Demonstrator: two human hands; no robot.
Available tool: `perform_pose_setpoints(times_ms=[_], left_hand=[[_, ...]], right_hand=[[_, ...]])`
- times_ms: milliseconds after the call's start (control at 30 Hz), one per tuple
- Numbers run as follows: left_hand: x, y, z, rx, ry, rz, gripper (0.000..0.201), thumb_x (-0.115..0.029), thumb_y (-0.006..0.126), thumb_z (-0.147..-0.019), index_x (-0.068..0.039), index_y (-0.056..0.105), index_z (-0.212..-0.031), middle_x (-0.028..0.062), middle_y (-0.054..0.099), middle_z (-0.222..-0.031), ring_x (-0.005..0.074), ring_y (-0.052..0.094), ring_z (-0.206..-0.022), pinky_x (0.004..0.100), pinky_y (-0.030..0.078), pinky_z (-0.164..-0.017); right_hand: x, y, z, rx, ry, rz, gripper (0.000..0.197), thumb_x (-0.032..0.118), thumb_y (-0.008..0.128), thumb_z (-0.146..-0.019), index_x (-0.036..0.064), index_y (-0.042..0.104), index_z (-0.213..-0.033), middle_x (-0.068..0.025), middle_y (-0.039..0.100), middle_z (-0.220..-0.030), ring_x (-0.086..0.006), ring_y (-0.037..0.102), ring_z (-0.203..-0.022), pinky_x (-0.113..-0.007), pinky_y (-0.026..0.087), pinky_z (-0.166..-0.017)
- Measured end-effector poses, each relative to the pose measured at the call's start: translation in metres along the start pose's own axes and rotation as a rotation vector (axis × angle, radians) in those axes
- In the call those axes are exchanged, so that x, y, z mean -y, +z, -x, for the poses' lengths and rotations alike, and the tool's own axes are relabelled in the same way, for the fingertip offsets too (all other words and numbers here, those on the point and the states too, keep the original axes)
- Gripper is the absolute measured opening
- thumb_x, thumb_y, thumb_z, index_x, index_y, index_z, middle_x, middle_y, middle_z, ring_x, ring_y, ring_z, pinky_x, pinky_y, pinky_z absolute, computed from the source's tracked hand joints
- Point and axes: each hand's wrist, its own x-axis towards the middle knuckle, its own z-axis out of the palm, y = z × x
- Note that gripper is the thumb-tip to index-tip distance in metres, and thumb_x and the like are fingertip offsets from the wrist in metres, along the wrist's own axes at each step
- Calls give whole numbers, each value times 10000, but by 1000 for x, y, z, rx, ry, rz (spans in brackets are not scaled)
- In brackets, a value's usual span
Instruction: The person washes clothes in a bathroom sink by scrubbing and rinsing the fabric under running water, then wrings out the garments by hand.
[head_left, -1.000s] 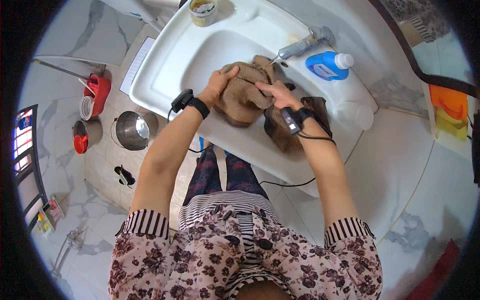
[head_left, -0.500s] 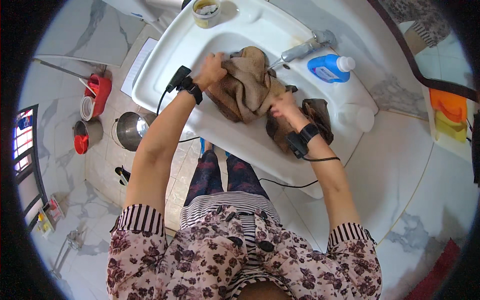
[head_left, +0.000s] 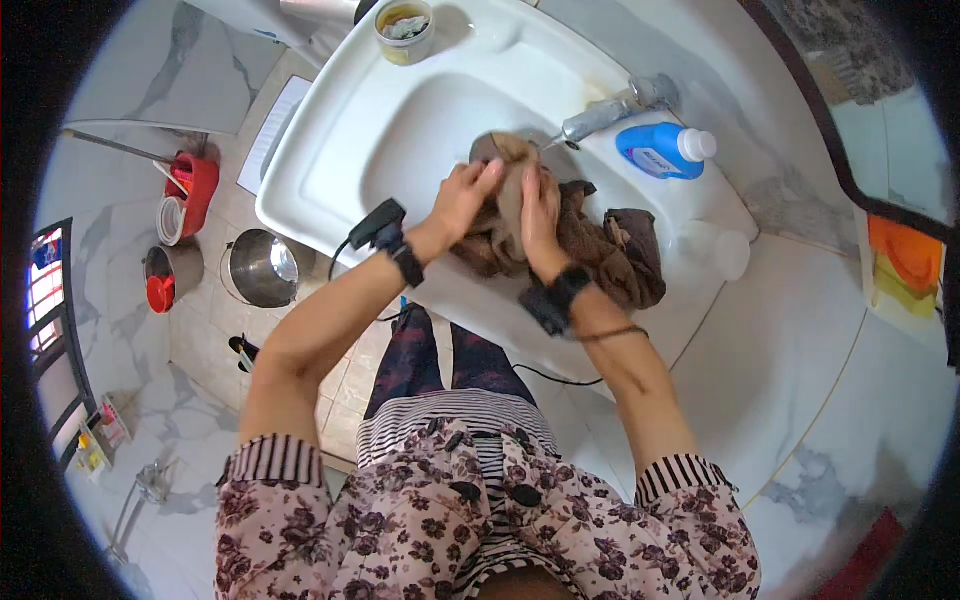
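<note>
Person at a white sink [head_left: 285, 200], seen from above. We see the left hand [head_left: 467, 198] and the right hand [head_left: 540, 215] facing each other over the basin, a bunched tan cloth [head_left: 511, 212] held between them. The left hand is partly closed on the cloth, its fingers bent; the right hand is nearly straight, its fingers close together and pressed to the cloth's other side. We cannot tell how tightly either grips, since some fingertips are hidden or blurred. Folds of the cloth hang below both hands within the basin. To the right, beside the right wrist, we find a darker brown cloth [head_left: 632, 255] heaped over the sink's near side; we cannot tell where the two fabrics part.

Behind the hands, the metal tap [head_left: 600, 118] points toward the tan cloth. Just beside the tap lies a blue bottle [head_left: 652, 150] with a white cap. An open tub [head_left: 404, 48] stands at the sink's far left corner. On the floor, we note a metal bucket [head_left: 262, 268].
</note>
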Motion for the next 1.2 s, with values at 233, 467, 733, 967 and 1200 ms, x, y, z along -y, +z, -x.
perform_pose_setpoints(times_ms=[233,467,733,967,1200], left_hand=[[-9,40,60,-185,56,-1112,309,-312,487,-904,-61,559,-1069,168,467,-1150,357,450,-1028,473,432,-866],[-15,29,-22,207,355,-1440,248,-200,532,-846,-36,589,-1024,142,532,-1071,332,493,-1038,447,444,-866],[-43,16,-78,534,347,-1391,313,-258,551,-838,16,601,-980,211,567,-1051,338,517,-1065,468,416,-899],[-38,31,-74,-502,184,-348,724,-587,541,-827,25,469,-1207,249,481,-1140,415,507,-1053,474,408,-918],[-43,0,-55,89,-138,105,664,-578,499,-842,13,630,-1115,221,633,-1086,327,600,-1052,366,448,-912]], right_hand=[[-34,6,66,110,-139,858,340,266,524,-890,-26,570,-1060,-191,413,-1219,-365,387,-1160,-470,404,-916],[-30,4,-10,264,58,1101,202,191,535,-864,25,611,-949,-186,576,-1022,-365,619,-868,-450,516,-743],[-58,-30,-75,245,-252,593,278,253,576,-837,-13,624,-770,-226,624,-760,-362,634,-751,-442,495,-676],[-45,-61,-44,-310,12,491,466,427,494,-898,-23,601,-842,-274,603,-919,-439,572,-928,-461,436,-804],[17,-9,-35,1,318,26,620,512,372,-925,-58,608,-984,-283,607,-1014,-443,548,-1012,-452,419,-849]])
